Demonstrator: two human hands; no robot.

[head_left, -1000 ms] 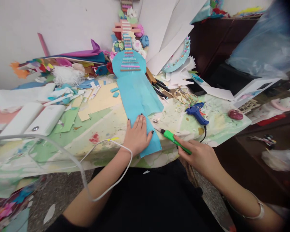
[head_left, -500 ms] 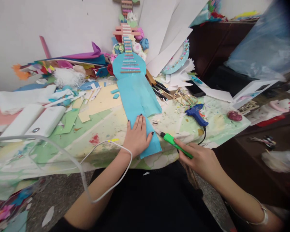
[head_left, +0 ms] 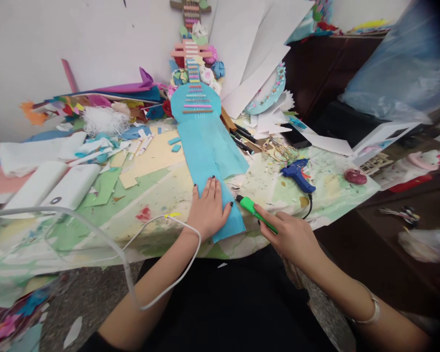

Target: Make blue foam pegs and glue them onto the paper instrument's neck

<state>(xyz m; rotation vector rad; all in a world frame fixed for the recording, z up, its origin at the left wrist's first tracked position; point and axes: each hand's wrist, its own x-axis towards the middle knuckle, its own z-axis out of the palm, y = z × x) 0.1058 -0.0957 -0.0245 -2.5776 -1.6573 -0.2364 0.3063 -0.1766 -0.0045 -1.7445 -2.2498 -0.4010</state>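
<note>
My left hand point(head_left: 208, 208) lies flat on a long blue sheet of paper point(head_left: 198, 151), fingers stretched out and thumb near the right edge. In my right hand point(head_left: 288, 234) is a green utility knife point(head_left: 254, 210), its black tip pointing at that edge just beside my left thumb. Whether the blade touches the paper I cannot make out. A loose flap of the sheet spreads to the right above my left hand. At the sheet's far end stands a blue paper guitar point(head_left: 195, 100) with coloured strips across it.
A blue glue gun point(head_left: 298, 174) lies to the right, near gold-handled scissors point(head_left: 280, 149) and a black phone point(head_left: 296, 136). White power banks point(head_left: 73, 185) sit on the left. A white cable point(head_left: 126, 269) loops over my left forearm. Paper scraps and markers point(head_left: 142, 145) cover the table's back.
My right hand has moved left and slightly up with the utility knife, bringing its tip closer to the blue paper. My left hand stays in place.
</note>
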